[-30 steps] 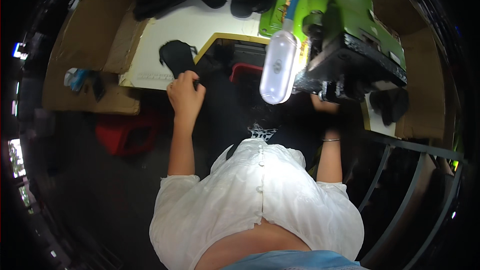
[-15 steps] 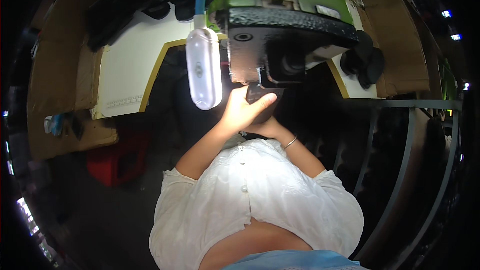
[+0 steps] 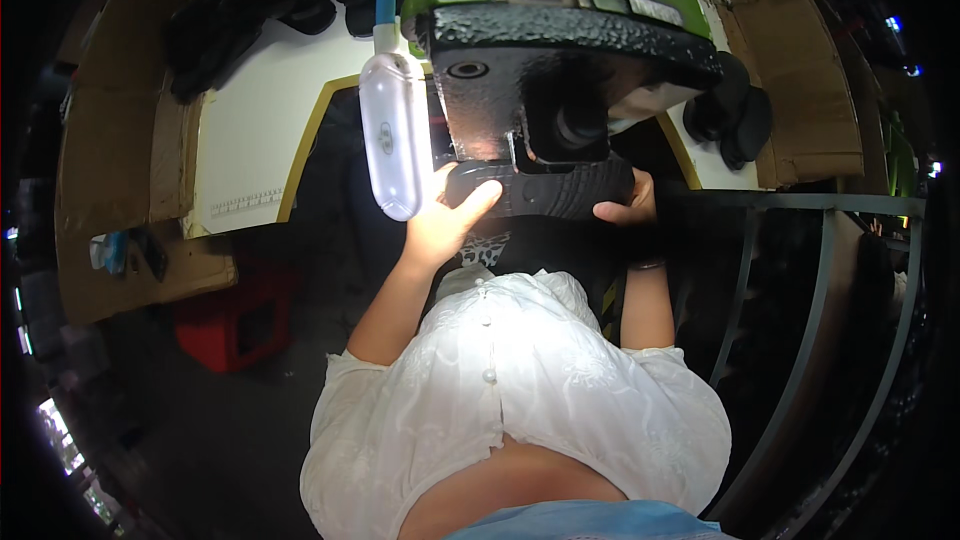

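We hold a black ridged shoe sole (image 3: 545, 190) with both hands just under the black head of the green machine (image 3: 560, 50). Our left hand (image 3: 445, 225) grips its left end, our right hand (image 3: 625, 208) its right end. A white lamp (image 3: 393, 135) hangs just left.

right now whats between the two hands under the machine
In the head view, a black ridged sole spans the gap: the left hand grips its left end, the right hand its right end, just below the black machine head.

lamp (image 3: 396, 135) and press head (image 3: 560, 70) overhead
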The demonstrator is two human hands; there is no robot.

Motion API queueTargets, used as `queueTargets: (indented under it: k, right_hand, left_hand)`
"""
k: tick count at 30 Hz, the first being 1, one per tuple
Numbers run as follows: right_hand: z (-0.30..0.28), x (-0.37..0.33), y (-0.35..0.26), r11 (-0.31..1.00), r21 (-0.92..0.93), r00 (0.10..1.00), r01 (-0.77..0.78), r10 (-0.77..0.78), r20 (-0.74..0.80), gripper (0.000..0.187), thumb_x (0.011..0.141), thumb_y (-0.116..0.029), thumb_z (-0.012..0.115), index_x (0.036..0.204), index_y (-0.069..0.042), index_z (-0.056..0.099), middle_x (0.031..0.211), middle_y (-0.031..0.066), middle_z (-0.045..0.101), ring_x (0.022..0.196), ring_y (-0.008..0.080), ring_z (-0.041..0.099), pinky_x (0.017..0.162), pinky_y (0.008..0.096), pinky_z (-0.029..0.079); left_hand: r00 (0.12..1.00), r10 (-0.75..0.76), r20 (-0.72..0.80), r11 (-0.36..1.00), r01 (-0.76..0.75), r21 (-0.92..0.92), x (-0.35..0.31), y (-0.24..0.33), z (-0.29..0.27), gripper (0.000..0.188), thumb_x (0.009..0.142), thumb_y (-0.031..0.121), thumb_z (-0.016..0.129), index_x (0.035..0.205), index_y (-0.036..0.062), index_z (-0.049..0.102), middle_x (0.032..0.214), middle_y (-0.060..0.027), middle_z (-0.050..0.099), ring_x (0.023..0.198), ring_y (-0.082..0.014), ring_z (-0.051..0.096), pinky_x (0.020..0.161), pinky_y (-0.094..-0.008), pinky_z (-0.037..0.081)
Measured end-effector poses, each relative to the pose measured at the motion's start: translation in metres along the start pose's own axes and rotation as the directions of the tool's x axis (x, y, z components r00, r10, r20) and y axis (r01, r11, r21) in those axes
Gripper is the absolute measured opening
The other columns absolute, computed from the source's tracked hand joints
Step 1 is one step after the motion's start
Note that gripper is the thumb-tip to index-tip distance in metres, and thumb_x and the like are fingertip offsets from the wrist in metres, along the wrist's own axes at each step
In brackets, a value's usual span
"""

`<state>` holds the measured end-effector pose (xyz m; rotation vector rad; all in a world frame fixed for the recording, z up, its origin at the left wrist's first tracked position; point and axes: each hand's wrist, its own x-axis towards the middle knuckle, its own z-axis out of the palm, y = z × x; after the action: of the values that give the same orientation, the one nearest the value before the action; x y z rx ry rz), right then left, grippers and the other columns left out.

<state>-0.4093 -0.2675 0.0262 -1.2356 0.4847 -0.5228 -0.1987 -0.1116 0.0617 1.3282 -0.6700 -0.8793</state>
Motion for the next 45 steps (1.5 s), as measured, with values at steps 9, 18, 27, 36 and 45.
queueTargets:
  k: [9, 18, 27, 36, 45]
  right_hand:
    - [0.060, 0.029, 0.002, 0.994, -0.086, 0.996, 0.072, -0.067, 0.057, 0.027, 0.065, -0.003, 0.076, 0.090, 0.004, 0.065, 0.084, 0.0049, 0.066, 0.076, 0.0089, 0.059, 0.071, 0.0210, 0.047]
    - [0.099, 0.053, -0.019, 0.965, -0.196, 0.982, 0.174, -0.154, 0.112, 0.027, 0.067, -0.001, 0.075, 0.092, 0.002, 0.065, 0.089, 0.0040, 0.066, 0.078, 0.0090, 0.059, 0.074, 0.0231, 0.048]
    - [0.080, 0.026, 0.017, 0.998, -0.053, 0.992, 0.038, -0.031, 0.123, 0.038, 0.078, -0.023, 0.071, 0.105, 0.001, 0.059, 0.093, 0.0013, 0.060, 0.085, 0.0079, 0.052, 0.074, 0.0246, 0.045]
    - [-0.016, 0.010, -0.013, 1.000, -0.010, 0.998, -0.004, 0.003, -0.065, 0.021, 0.065, 0.000, 0.072, 0.085, 0.002, 0.065, 0.079, 0.0042, 0.065, 0.072, 0.0097, 0.060, 0.070, 0.0224, 0.048]
    - [0.047, 0.032, -0.022, 0.987, -0.098, 0.991, 0.127, -0.131, -0.036, 0.017, 0.069, 0.002, 0.071, 0.085, 0.003, 0.065, 0.080, 0.0043, 0.066, 0.071, 0.0088, 0.059, 0.067, 0.0214, 0.047]
  left_hand:
    - [1.000, -0.027, 0.010, 1.000, 0.027, -0.015, -0.005, -0.064, -0.086, 0.021, 0.079, 0.008, 0.068, 0.094, 0.0017, 0.056, 0.092, -0.0039, 0.061, 0.080, -0.0097, 0.058, 0.074, -0.0239, 0.048]
    - [0.972, -0.057, 0.226, 0.917, -0.039, 0.396, -0.009, -0.070, -0.043, 0.038, 0.070, 0.009, 0.077, 0.102, -0.0007, 0.060, 0.094, -0.0095, 0.065, 0.087, -0.0140, 0.060, 0.078, -0.0285, 0.049]
    - [0.996, -0.015, 0.085, 0.951, 0.040, -0.308, 0.006, -0.039, 0.004, 0.022, 0.078, 0.008, 0.071, 0.093, 0.0015, 0.056, 0.089, -0.0064, 0.062, 0.081, -0.0118, 0.058, 0.074, -0.0254, 0.048]
    - [0.995, 0.071, -0.073, 0.956, -0.089, -0.281, -0.002, -0.040, 0.010, 0.025, 0.075, -0.001, 0.071, 0.091, 0.0022, 0.052, 0.087, -0.0061, 0.062, 0.077, -0.0101, 0.059, 0.071, -0.0237, 0.049]
    - [0.985, 0.075, -0.153, 0.997, -0.072, 0.027, -0.007, -0.047, -0.060, 0.024, 0.077, -0.002, 0.065, 0.098, -0.0005, 0.053, 0.092, -0.0078, 0.062, 0.080, -0.0116, 0.059, 0.074, -0.0252, 0.049]
